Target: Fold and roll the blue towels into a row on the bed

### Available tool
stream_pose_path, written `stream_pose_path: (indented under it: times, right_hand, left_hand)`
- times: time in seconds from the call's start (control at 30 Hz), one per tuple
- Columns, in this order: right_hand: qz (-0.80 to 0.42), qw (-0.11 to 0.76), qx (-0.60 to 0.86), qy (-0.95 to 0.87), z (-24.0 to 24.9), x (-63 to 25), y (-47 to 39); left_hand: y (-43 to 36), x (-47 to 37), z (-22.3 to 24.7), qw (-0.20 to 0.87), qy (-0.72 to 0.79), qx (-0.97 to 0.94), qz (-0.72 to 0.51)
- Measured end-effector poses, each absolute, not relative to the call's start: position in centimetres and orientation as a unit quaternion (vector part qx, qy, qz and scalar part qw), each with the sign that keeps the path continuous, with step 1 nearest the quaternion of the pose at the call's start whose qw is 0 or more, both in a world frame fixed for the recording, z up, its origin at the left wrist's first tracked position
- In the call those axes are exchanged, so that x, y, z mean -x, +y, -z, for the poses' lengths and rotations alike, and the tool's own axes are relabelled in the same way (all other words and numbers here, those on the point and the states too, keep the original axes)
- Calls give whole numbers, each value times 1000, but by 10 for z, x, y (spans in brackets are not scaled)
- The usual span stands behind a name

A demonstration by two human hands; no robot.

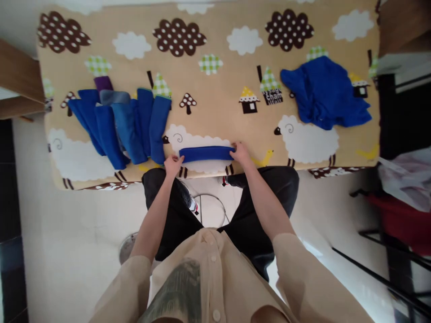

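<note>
A blue cloth (207,154), folded into a long narrow strip, lies flat near the front edge of the table. My left hand (173,164) pinches its left end, and my right hand (240,153) pinches its right end. To the left sits a group of rolled or folded cloths (133,130), mostly blue, with a purple one (103,83) and a grey-blue one (114,97) among them. At the right rests a loose, crumpled heap of blue cloth (325,94), apart from both hands.
A beige cover (215,121) printed with sheep, clouds and houses drapes the table. My legs are at its front edge, with a round metal stool frame (213,197) between them. On the right stand a whitish plastic bag (409,175) and a red item (404,224) by black rails.
</note>
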State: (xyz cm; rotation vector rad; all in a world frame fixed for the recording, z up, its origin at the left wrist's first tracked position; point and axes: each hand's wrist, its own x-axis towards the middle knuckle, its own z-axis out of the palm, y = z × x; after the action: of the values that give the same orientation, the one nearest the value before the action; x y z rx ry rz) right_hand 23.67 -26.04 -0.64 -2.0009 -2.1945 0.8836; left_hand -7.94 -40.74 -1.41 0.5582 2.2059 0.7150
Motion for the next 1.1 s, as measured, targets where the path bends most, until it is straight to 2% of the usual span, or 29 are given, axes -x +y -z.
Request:
stream_pose_path:
  times: [0.13, 0.27, 0.5, 0.67, 0.83, 1.0, 1.1]
  right_hand:
    - [-297, -21, 566, -768, 8, -227, -260]
    - [-303, -72, 543, -780, 2, -224, -260]
    - [-276, -115, 542, -786, -10, -219, -278]
    - [-238, -127, 527, -806, -24, -203, -313]
    - [-282, -43, 498, -819, -28, -153, -342]
    - [-371, 93, 435, -815, -38, -51, -358]
    - [-444, 130, 392, -795, -50, 14, -373]
  left_hand:
    - [-425, 64, 14, 530, 751, -57, -391]
    - [-423, 61, 13, 582, 677, 29, -451]
    - [-407, 57, 11, 538, 655, 52, -528]
    - [-401, 58, -14, 497, 602, 11, -625]
    - [-401, 94, -71, 479, 516, -161, -692]
    - [-414, 154, -142, 427, 521, -348, -652]
    - [-432, 191, -175, 379, 558, -400, -621]
